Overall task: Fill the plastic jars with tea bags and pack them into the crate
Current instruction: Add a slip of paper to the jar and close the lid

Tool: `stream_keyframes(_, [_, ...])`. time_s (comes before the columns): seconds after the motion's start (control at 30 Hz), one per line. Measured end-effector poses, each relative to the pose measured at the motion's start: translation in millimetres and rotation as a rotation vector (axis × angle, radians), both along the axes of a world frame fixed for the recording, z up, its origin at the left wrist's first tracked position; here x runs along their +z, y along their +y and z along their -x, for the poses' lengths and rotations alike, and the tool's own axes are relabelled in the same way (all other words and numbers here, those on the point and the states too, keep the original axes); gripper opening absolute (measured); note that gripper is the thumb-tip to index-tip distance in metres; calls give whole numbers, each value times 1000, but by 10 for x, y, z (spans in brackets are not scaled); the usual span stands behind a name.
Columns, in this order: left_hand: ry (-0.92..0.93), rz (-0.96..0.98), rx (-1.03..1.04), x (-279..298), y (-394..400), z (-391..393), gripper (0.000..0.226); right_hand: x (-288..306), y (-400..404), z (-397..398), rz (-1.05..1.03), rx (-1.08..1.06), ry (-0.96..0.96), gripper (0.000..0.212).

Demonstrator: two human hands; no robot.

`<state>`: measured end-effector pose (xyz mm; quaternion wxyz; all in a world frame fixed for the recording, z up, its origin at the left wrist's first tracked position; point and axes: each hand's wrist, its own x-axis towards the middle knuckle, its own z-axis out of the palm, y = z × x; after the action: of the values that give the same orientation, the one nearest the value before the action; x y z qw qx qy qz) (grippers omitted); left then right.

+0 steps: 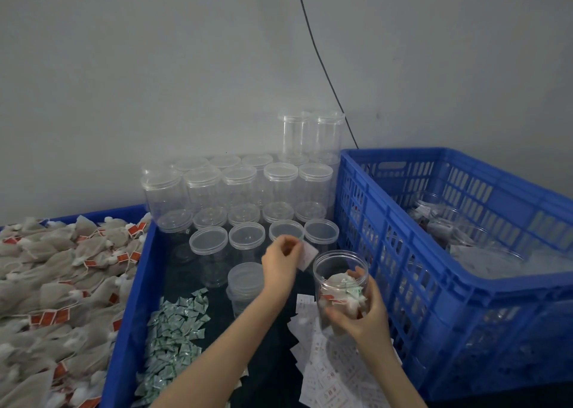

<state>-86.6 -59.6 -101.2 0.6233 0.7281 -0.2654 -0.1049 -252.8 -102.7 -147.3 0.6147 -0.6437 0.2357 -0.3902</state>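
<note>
While one open clear plastic jar, partly filled with tea bags, sits gripped in the right hand, the left hand pinches a small white paper slip beside its rim.
Two blue slatted crates: one at right holds filled jars; the other holds rows of lidded empty jars, green sachets and white slips. Mesh tea bags with red tags heap at left.

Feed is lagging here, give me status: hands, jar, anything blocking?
Right hand grips open clear plastic jar, tea bags inside. Left hand pinches small white paper slip beside jar mouth. Nothing blocking blue plastic crate.
</note>
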Motion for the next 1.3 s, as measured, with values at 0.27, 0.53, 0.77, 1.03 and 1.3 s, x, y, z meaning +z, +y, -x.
stream_keyframes(0.27, [-75,-124,-410,684,224,61,9,-20,89,-120,-16,31,-5,91])
stream_keyframes(0.53, [-869,-651,-534,664,274,196,12,-58,139,-176,30,47,38,90])
stream_keyframes(0.77, [-601,-299,-393,731,376,68,25,45,96,-213,3,23,-25,86])
stream_keyframes(1.03, [-30,-165,-653,458,609,-8,108,394,67,-337,87,169,14,78])
stream_keyframes(1.3, [-74,-105,-482,408,691,-55,125,1074,-45,-587,519,220,373,91])
